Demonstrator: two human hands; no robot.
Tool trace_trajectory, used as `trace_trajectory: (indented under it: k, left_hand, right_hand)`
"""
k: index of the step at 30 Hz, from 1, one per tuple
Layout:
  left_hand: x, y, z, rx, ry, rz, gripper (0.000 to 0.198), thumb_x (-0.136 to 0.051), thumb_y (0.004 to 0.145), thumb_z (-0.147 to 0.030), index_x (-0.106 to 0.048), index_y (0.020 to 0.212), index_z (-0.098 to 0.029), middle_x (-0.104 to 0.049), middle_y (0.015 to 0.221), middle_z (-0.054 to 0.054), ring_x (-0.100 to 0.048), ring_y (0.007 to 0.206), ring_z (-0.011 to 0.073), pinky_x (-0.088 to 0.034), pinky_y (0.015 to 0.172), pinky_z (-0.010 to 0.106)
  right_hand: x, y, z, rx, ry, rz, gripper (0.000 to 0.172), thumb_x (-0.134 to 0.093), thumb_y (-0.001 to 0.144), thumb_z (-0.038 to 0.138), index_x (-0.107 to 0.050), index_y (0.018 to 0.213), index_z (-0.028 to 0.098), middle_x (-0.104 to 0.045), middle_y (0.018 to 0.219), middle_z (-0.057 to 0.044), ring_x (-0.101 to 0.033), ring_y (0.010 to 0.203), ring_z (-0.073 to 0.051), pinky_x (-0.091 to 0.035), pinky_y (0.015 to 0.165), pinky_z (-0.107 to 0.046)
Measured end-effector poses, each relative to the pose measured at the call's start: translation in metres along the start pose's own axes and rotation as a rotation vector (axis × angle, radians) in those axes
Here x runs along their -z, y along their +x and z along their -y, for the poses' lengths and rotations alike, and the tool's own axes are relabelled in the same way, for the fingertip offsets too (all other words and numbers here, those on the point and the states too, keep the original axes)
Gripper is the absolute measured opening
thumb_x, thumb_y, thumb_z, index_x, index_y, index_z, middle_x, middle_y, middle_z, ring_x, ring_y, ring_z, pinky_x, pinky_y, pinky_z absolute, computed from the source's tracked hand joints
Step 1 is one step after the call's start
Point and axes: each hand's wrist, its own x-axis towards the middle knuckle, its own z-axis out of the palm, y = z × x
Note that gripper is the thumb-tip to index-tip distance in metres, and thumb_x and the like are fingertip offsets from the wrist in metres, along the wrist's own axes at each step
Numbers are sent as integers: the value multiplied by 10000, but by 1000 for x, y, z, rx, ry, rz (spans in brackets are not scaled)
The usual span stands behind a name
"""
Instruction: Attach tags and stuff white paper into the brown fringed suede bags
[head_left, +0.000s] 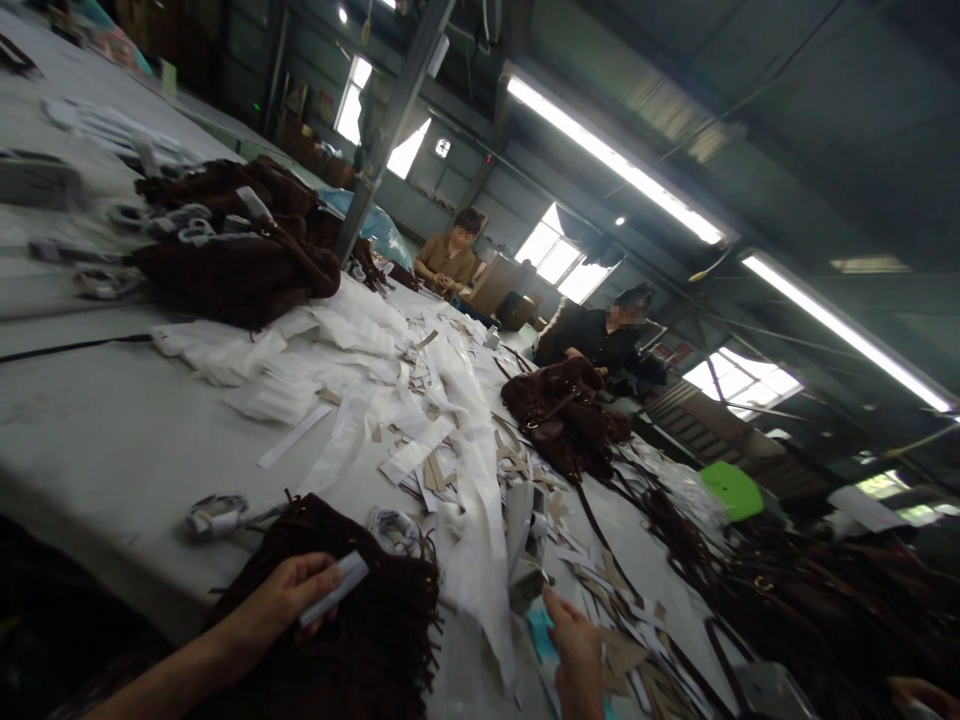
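Observation:
My left hand (pixel 296 595) is closed, pinching a small whitish folded strip (pixel 336 588) between thumb and fingers. Beneath it is a dark brown fringed bag (pixel 375 630) at the table's near edge. My right hand (pixel 574 640) is low in the middle right, its index finger and thumb drawn together; whatever they may pinch is too small to make out. Beside that hand shows a light blue packet (pixel 541 635), partly covered. A grey object (pixel 523 530) is just beyond its fingertips. Paper-wrapped loops (pixel 217 515) stick out past the bag's far edge.
White sheets (pixel 300 345) and beige paper scraps (pixel 435 470) litter the table (pixel 97 420). More brown bags (pixel 225 270) are heaped at left, with another bag (pixel 559 410) ahead. Two people (pixel 450 260) work across the table. A green stool-like object (pixel 731 490) and brown straps (pixel 810 590) are at right.

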Motion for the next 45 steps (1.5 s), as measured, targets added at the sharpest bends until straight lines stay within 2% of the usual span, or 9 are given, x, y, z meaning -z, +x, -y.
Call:
trace_trajectory:
  k: [5, 10, 14, 19, 24, 28, 34, 38, 45]
  left_hand:
    - [-1, -1, 1, 1, 9, -22, 464, -611, 749, -602, -582, 812, -144, -589, 596, -4, -449, 439, 82, -299, 399, 185]
    - [0, 0, 3, -20, 13, -23, 462, -599, 764, -593, -592, 832, -136, -591, 598, -3, -446, 437, 80, -299, 402, 187]
    - [-1, 0, -3, -23, 5, -23, 465, -614, 751, -585, -602, 840, -128, -592, 595, -3, -444, 434, 77, -298, 404, 185]
    - [-4, -1, -11, -25, 17, -53, 477, -609, 747, -590, -616, 840, -122, -588, 592, -8, -442, 424, 74, -307, 412, 187]
    - [-2, -1, -9, -91, 42, -37, 496, -589, 758, -607, -641, 835, -120, -536, 575, -28, -443, 466, 86, -332, 440, 195]
    - [1, -11, -14, -131, 39, -12, 461, -567, 812, -550, -661, 966, -125, -589, 663, -6, -495, 563, 108, -379, 511, 202]
    - [-3, -25, -13, -284, 39, -12, 427, -638, 803, -371, -595, 1186, -188, -656, 1114, 67, -562, 1091, 237, -403, 952, 300]
    - [-6, -26, 0, -270, 42, -277, 474, -625, 798, -370, -492, 1220, -201, -670, 916, 41, -617, 801, 186, -470, 729, 276]
    - [-10, -26, -5, -300, 68, -361, 228, -667, 746, -393, -592, 789, -182, -616, 672, -11, -528, 581, 125, -403, 571, 226]
  right_hand:
    - [-15, -15, -4, -35, -90, -8, 506, -590, 529, 688, -636, 545, 185, -621, 478, -59, -585, 503, -221, -427, 492, -318]
    - [-3, -21, -7, -33, -192, -81, 329, -621, 514, 553, -585, 466, 230, -592, 445, -86, -608, 627, -317, -424, 570, -381]
    - [-9, -55, -1, -62, -35, 35, 378, -613, 601, 555, -641, 709, 194, -655, 591, -56, -608, 587, -234, -474, 570, -340]
    - [-73, -155, 50, -104, 564, 529, 470, -746, 646, 499, -581, 964, 195, -633, 706, 13, -580, 599, -138, -497, 571, -260]
    - [-146, -227, 86, 44, 718, 721, 353, -721, 730, 379, -556, 999, 221, -630, 858, 12, -608, 782, -144, -503, 723, -264]
    - [-166, -232, 82, 60, 726, 703, 316, -692, 748, 349, -546, 998, 222, -626, 896, 8, -610, 862, -157, -491, 793, -275]
    - [-162, -231, 80, 38, 734, 688, 334, -698, 724, 346, -543, 989, 213, -640, 908, -14, -622, 895, -188, -500, 801, -307]
    - [-163, -234, 82, 29, 738, 703, 358, -691, 739, 354, -528, 1027, 215, -635, 922, -13, -620, 892, -179, -496, 805, -304]
    - [-164, -234, 82, 36, 725, 720, 359, -702, 733, 376, -533, 1009, 219, -626, 917, -5, -607, 883, -176, -492, 797, -301]
